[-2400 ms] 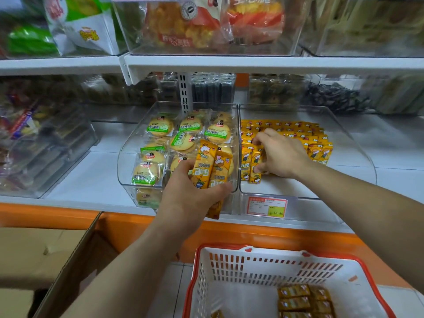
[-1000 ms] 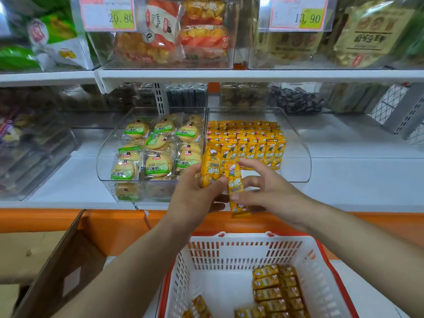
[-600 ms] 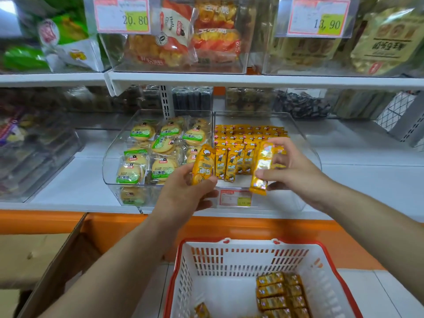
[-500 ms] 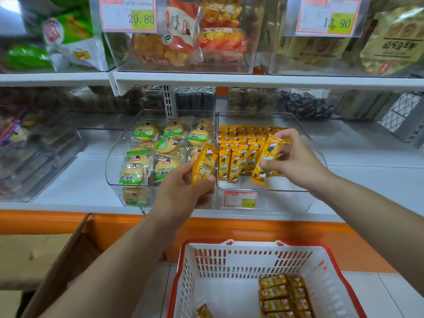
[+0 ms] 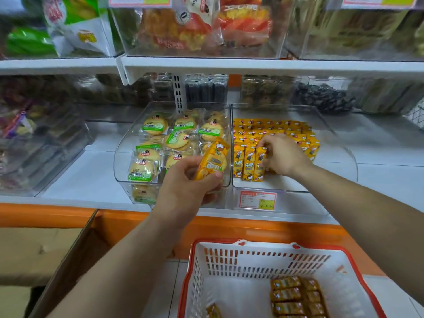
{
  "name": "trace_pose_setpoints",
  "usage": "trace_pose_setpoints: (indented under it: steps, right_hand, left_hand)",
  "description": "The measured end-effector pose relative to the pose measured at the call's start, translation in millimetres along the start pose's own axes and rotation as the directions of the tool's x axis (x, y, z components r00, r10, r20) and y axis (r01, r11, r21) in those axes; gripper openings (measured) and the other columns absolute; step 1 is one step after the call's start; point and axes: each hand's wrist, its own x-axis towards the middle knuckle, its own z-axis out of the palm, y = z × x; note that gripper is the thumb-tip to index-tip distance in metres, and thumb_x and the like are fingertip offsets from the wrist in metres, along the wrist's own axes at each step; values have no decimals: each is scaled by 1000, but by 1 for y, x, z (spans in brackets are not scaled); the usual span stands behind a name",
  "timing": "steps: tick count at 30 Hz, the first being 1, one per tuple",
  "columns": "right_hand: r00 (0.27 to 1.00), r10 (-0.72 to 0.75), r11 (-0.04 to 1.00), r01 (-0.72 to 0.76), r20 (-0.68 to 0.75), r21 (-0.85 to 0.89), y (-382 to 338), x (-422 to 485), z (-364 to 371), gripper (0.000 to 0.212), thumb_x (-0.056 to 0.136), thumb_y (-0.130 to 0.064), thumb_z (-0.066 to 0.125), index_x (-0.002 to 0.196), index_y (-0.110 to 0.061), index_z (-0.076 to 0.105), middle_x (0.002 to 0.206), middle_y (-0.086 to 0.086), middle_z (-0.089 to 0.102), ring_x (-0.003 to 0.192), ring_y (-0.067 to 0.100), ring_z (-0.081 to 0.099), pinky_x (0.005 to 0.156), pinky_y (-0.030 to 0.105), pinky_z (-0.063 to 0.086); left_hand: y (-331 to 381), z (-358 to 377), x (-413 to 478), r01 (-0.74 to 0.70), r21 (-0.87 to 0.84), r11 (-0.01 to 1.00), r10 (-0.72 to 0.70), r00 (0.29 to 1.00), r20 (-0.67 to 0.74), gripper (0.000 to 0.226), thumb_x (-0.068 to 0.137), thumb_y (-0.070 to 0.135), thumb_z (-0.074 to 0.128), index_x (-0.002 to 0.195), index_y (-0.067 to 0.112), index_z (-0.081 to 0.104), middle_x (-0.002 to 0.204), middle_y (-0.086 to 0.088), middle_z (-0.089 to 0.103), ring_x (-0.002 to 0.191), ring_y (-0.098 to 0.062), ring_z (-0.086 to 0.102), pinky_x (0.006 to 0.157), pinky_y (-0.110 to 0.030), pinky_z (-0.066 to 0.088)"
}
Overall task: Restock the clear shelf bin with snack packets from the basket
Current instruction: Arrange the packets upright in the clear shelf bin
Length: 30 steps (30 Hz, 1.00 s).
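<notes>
Right hand (image 5: 283, 156): half a second ago it was in the air over the front edge of the clear bin (image 5: 339, 143), pinching a yellow packet. It is now down inside the bin, fingers curled on that packet.
Placed packet (image 5: 260, 161): moved from mid-air to upright in the bin, at the right end of the front row (image 5: 243, 162).
Held bundle (image 5: 212, 161): the left hand (image 5: 183, 191) gripped three fanned packets at the start. It is thinner now, just outside the bin's front left corner.

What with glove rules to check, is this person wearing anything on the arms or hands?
Nothing that shows. The left arm and right arm are bare up to the picture's edge, with no sleeve in view. The left hand and right hand have no gloves, and no watch, bracelet or ring shows.
</notes>
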Motion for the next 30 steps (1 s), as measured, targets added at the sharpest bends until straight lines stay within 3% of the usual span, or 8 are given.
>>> trace_pose_setpoints:
  steps: [5, 8, 11, 15, 18, 24, 28, 30]
  right_hand:
    - [999, 49, 998, -50, 19, 33, -3, -4, 5, 58, 74, -21, 87, 124, -19, 56, 76, -3, 63, 77, 21, 61, 66, 28, 41]
    - [998, 54, 998, -54, 9, -35, -8, -17, -12, 66, 75, -36, 85, 130, -25, 49, 89, -5, 67, 91, 23, 63, 72, 35, 50]
    - [998, 14, 999, -17, -60, -42, -12, -41, -42, 51, 77, -40, 79, 120, -31, 54, 95, -12, 65, 93, 20, 62, 74, 38, 52]
    - [995, -61, 944, 84, -80, 319, -16, -92, -70, 25, 81, -31, 79, 97, -36, 61, 83, -12, 65, 66, 7, 61, 63, 20, 47]
    - [994, -96, 825, 107, -49, 555, -16, -130, -71, 20, 86, -25, 74, 100, -38, 68, 91, -13, 67, 72, 10, 63, 66, 22, 49]
    - [985, -165, 785, 160, -47, 599, -27, -155, -63, 44, 92, -27, 68, 132, -43, 56, 124, -20, 56, 91, 2, 64, 69, 10, 45]
    - [987, -161, 827, 150, -29, 542, -35, -163, -56, 20, 92, -29, 68, 107, -40, 62, 101, -21, 62, 78, 5, 62, 63, 12, 44]
    - [986, -163, 827, 119, 31, 550, -36, -166, -55, 14, 89, -32, 70, 93, -37, 57, 84, -11, 66, 74, 13, 64, 64, 24, 49]
  left_hand:
    - [0, 5, 1, 36, -44, 998, -37, 999, -29, 38, 88, 8, 76, 122, 10, 59, 104, -14, 75, 70, -13, 74, 59, -22, 60]
    - [2, 8, 0, 38, -50, 998, -39, 999, -31, 34, 88, 6, 76, 117, 12, 60, 102, -16, 74, 66, -12, 74, 58, -22, 60]
    - [2, 9, -2, 24, -28, 999, -25, 1000, -12, 28, 87, 7, 77, 108, 16, 62, 97, -13, 76, 68, -13, 75, 57, -22, 60]
    - [-2, 13, -6, 21, 19, 1000, -21, 1000, 23, 25, 86, 10, 79, 103, 21, 65, 94, -8, 79, 74, -16, 77, 61, -23, 61]
    - [-5, 20, -10, 42, 54, 998, -45, 998, 47, 25, 86, 12, 80, 107, 20, 68, 97, -5, 79, 79, -18, 78, 64, -24, 61]
    - [-6, 41, -23, 14, 157, 987, -33, 992, 118, 40, 82, 13, 83, 120, 13, 71, 93, -7, 74, 75, -14, 74, 65, -24, 61]
    - [-7, 50, -27, -17, 99, 995, 5, 993, 115, 35, 79, 10, 85, 108, 20, 68, 71, 11, 71, 66, -7, 70, 66, -26, 63]
    - [-5, 54, -26, -24, 62, 998, 17, 993, 117, 33, 81, 8, 83, 105, 21, 64, 74, 6, 75, 77, -14, 74, 74, -31, 63]
